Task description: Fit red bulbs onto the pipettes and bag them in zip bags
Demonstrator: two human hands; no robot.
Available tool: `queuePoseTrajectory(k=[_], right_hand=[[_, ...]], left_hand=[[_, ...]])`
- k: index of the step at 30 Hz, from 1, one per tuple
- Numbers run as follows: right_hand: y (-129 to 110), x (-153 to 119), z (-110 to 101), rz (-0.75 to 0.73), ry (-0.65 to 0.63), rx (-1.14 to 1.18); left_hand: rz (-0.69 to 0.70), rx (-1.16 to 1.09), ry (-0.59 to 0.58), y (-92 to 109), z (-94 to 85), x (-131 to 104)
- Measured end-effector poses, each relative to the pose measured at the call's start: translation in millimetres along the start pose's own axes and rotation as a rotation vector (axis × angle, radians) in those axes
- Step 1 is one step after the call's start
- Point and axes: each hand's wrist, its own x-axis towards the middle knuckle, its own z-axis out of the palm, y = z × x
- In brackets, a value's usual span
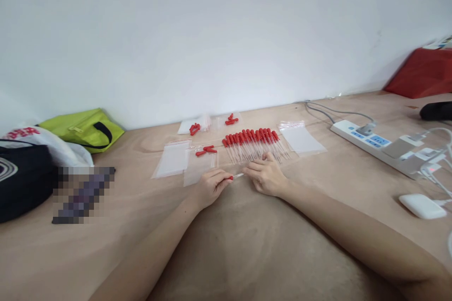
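head | left hand (211, 187) angled inward, pinching red bulb (230, 178) | right hand (265, 176) curled, grip on clear tube (238, 175)

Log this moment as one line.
left hand: pinching red bulb | right hand: at clear tube | beyond: row of red-bulbed droppers | right of row: clear bags

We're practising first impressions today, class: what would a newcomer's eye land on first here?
Probably the row of red-capped clear droppers in the middle of the table, bright against the tan surface. Next, the two hands just below it, left and right, with another red-ended dropper between them. Then the lime-green bag at far left.
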Motion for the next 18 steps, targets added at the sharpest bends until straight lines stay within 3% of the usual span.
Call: queuePoseTrajectory(k=[9,18], right_hand=[[-12,1,0,0.068,0.001,0.084],[-17,1,0,0.074,0.004,0.124]], left_hand=[[0.005,0.204,0.028,6,-5.9,5],[0.057,0.189,-0.002,12,-6.8,10]])
